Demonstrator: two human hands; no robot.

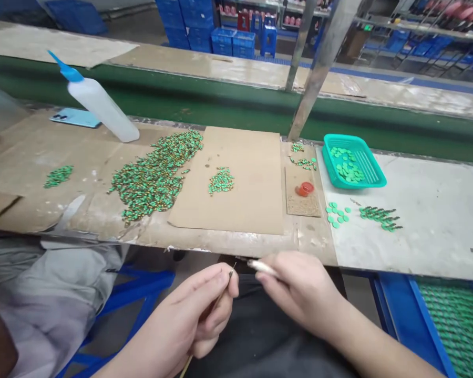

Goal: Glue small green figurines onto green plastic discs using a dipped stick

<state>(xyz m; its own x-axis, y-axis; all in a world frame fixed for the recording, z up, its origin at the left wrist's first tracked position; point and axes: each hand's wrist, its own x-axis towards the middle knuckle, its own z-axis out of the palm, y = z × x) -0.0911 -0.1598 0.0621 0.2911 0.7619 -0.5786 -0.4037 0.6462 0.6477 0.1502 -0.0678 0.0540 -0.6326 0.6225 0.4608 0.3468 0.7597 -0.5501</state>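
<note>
My left hand [197,310] is closed in a pinch on a thin stick whose dark tip [232,272] points up. Close beside it, my right hand [299,289] pinches a slim whitish tool [262,268] that points left toward that tip. Both hands are held low, in front of the bench edge, above my lap. On the bench lie a large heap of small green and gold parts [153,176] and a smaller cluster [221,181] on a cardboard sheet [244,205].
A squeeze bottle [98,102] with a blue nozzle and a phone [74,117] stand at the left. A green tray [352,160] holds green discs, with loose discs [337,213] and finished pieces [380,217] nearby. A red cap [305,188] sits centre-right. A blue crate [453,320] is lower right.
</note>
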